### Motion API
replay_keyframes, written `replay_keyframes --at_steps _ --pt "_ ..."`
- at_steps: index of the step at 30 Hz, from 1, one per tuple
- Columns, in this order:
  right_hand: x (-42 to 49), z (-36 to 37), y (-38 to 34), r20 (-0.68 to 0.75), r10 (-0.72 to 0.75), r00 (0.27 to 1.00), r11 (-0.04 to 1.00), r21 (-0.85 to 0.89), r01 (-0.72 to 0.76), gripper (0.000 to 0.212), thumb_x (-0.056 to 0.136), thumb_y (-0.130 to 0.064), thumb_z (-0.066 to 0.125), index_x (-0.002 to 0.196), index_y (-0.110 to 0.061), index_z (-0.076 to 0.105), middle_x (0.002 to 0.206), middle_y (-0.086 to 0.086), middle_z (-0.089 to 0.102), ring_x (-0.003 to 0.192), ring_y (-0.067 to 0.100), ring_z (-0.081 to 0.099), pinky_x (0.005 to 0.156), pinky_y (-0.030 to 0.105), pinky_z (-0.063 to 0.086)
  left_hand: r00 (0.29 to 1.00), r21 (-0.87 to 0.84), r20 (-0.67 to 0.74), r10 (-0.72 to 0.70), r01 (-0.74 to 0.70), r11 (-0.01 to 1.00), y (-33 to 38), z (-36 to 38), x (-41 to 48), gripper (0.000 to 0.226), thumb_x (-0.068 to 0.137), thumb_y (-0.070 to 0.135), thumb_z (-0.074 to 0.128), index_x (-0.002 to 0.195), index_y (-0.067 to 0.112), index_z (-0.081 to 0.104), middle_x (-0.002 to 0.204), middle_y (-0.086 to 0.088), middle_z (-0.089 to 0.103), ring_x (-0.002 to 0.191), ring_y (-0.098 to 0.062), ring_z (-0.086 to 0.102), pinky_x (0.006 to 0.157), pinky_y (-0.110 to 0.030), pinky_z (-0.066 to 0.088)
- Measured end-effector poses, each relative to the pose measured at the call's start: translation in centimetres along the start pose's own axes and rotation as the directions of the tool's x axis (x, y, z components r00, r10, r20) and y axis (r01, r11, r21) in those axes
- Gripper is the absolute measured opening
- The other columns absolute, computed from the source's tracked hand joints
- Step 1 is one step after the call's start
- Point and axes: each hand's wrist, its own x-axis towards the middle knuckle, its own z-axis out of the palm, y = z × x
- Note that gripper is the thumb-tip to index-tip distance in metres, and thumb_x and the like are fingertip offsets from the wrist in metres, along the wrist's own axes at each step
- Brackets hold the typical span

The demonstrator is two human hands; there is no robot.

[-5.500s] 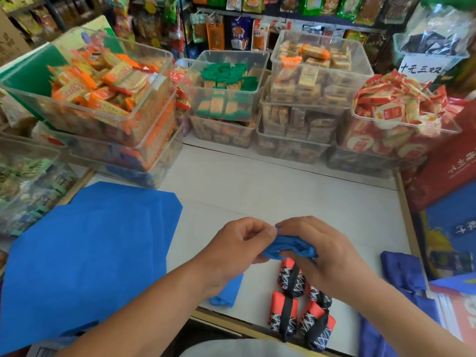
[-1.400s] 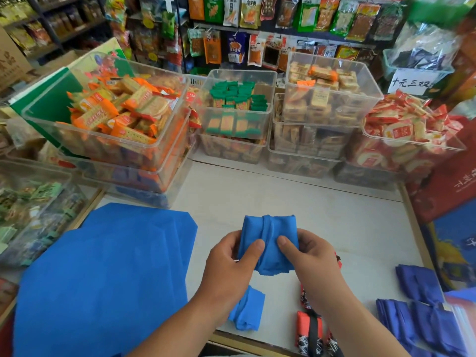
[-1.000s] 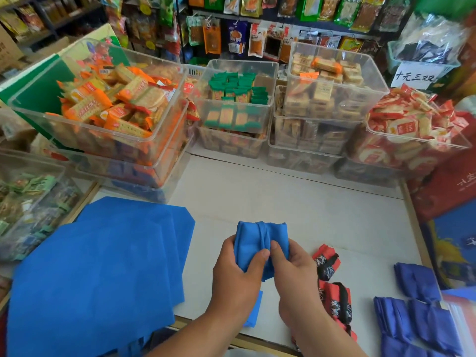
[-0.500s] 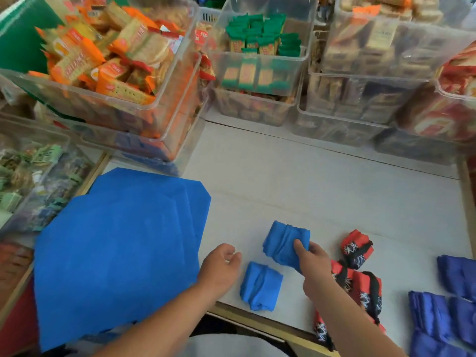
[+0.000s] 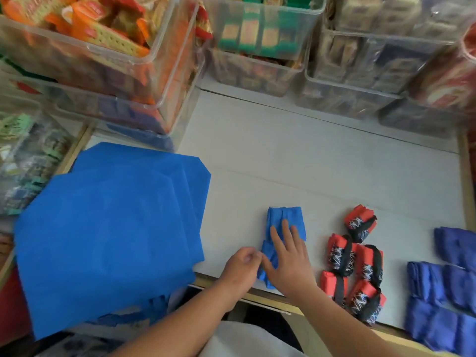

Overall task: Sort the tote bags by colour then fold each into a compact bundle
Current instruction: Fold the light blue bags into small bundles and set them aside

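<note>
The right hand (image 5: 288, 258) lies flat with straight fingers, pressing on two bright blue bundles (image 5: 286, 220) lined up at lower centre of the worktop (image 5: 309, 163). The left hand (image 5: 240, 264) is curled beside the nearer one; I cannot tell whether it pinches cloth. At least five red-and-black bundles (image 5: 338, 253) sit to their right, and flat blue tote bags (image 5: 110, 228) are stacked at left.

Single head-worn wide-angle view, aimed steeply down

The lens sits close above the near edge of the table (image 5: 309, 163), facing forward and down; the left hand (image 5: 242, 265) and right hand (image 5: 289, 261) lie lower centre, forearms entering from the bottom edge, while bins (image 5: 257, 70) arc blurred across the top of the frame
</note>
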Motion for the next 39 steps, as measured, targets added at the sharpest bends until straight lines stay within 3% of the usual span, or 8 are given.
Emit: replay_keyframes --at_steps 4,10,18,23,27,32,35,39 --pt "-0.5 0.5 0.1 0.063 -0.025 0.998 0.989 -0.147 0.034 0.089 0.088 -0.083 0.005 0.161 -0.033 -0.009 0.165 -0.003 -0.032 0.154 0.024 -0.027 0.127 0.046 -0.005 0.983 0.147 -0.146 0.108 -0.086 0.985 -2.2 -4.3 -0.9 0.036 0.104 0.036 0.055 0.134 0.018 0.061 0.135 0.003 0.063 0.124 -0.011 0.059 0.104 -0.022 0.043" --pt "0.1 -1.2 -5.0 -0.112 -0.066 0.991 0.996 -0.069 0.059 0.078 0.094 -0.068 0.032 0.152 -0.018 0.046 0.164 0.014 0.031 0.152 0.038 0.024 0.122 0.058 0.017 0.787 0.575 -0.479 0.389 -0.054 0.816 -9.9 -14.6 -4.2 0.056 0.083 0.061 0.055 0.106 0.013 0.073 0.120 -0.003 0.065 0.113 -0.026 0.060 0.099 -0.040 0.050" --pt "-0.2 -2.8 -15.1 0.218 -0.084 0.972 0.916 0.400 -0.011 0.028 0.100 -0.046 0.057 0.118 -0.031 0.072 0.113 -0.024 0.070 0.107 -0.005 0.063 0.100 0.021 0.048 0.807 0.695 -0.394 0.441 -0.052 0.717 -14.1 -18.7 -3.3 0.059 0.069 0.049 0.089 0.119 0.021 0.075 0.139 -0.001 0.065 0.128 -0.029 0.060 0.108 -0.040 0.046" --pt "-0.6 -2.3 -16.5 0.319 -0.104 0.942 0.916 0.399 -0.034 0.026 0.102 -0.041 0.056 0.122 -0.031 0.069 0.107 -0.027 0.067 0.097 -0.016 0.059 0.087 0.008 0.045 0.883 0.823 -0.213 0.418 -0.069 0.563 -14.2 -18.3 -3.5 0.092 0.072 0.069 0.073 0.147 0.023 0.048 0.166 -0.004 0.029 0.154 -0.031 0.021 0.125 -0.047 0.012" --pt "-0.4 -1.0 -16.8 0.331 -0.121 0.936 0.900 0.434 -0.037 0.024 0.103 -0.035 0.057 0.121 -0.026 0.069 0.103 -0.025 0.066 0.093 -0.016 0.058 0.072 -0.004 0.037 0.871 0.821 -0.194 0.451 -0.107 0.560 -14.2 -17.0 -3.8 0.063 0.089 0.061 0.061 0.143 0.029 0.052 0.165 0.002 0.030 0.157 -0.026 0.014 0.125 -0.058 0.002" --pt "-0.9 -1.4 -17.1 0.235 -0.112 0.966 0.828 0.559 -0.040 0.027 0.104 -0.037 0.053 0.128 -0.030 0.064 0.115 -0.017 0.069 0.102 -0.006 0.062 0.082 0.009 0.042 0.725 0.666 -0.356 0.590 -0.247 0.704 -13.9 -16.7 -4.4 0.028 0.096 0.038 0.054 0.097 0.016 0.071 0.107 -0.003 0.073 0.113 -0.032 0.066 0.102 -0.054 0.044" --pt "-0.7 -3.2 -17.3 0.183 -0.140 0.973 0.792 0.611 -0.001 0.029 0.106 -0.036 0.048 0.132 -0.046 0.055 0.117 -0.019 0.067 0.105 -0.004 0.063 0.086 0.018 0.045 0.636 0.650 -0.456 0.623 -0.240 0.721 -12.0 -16.6 -5.7 0.033 0.099 0.019 0.053 0.068 0.018 0.041 0.068 -0.008 0.055 0.068 -0.038 0.056 0.061 -0.045 0.045" --pt "-0.2 -7.4 -17.1 0.105 -0.266 0.958 0.779 0.609 0.150 0.038 0.103 -0.041 0.053 0.140 -0.047 0.050 0.132 -0.024 0.058 0.118 -0.008 0.056 0.100 0.021 0.046 0.556 0.624 -0.479 0.679 -0.329 0.709 -8.6 -15.5 -8.0 0.026 0.099 0.019 0.047 0.076 0.008 0.052 0.069 -0.007 0.056 0.067 -0.029 0.048 0.064 -0.045 0.046"
